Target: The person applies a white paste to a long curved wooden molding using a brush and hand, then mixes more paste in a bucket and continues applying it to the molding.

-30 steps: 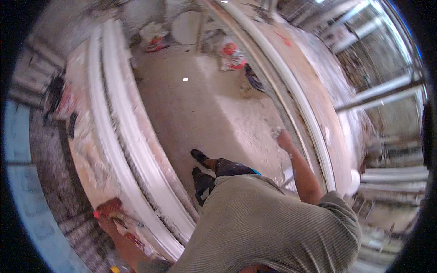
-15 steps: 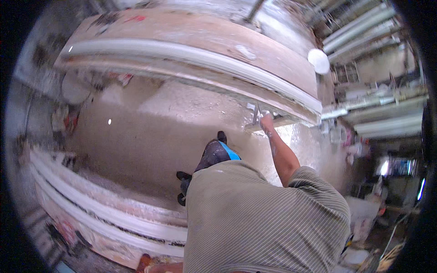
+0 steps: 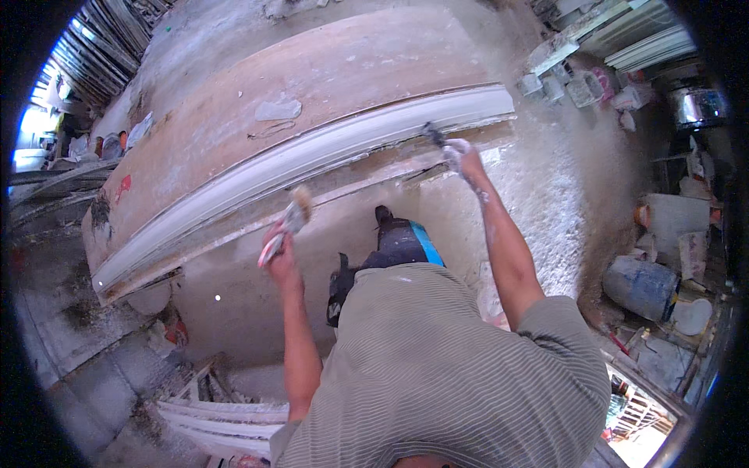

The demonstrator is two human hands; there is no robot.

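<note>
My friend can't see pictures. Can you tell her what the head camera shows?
A person leans over a long white plaster moulding on a workbench, left hand holding a brush, right hand holding a small tool against it.

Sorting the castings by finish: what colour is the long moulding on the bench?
White, plaster-like; the long moulding shows best in the head view.

Moulding (image 3: 312, 156) on workbench (image 3: 328, 78), brush (image 3: 287, 226) before it, barrel (image 3: 640, 287) far right.
</note>
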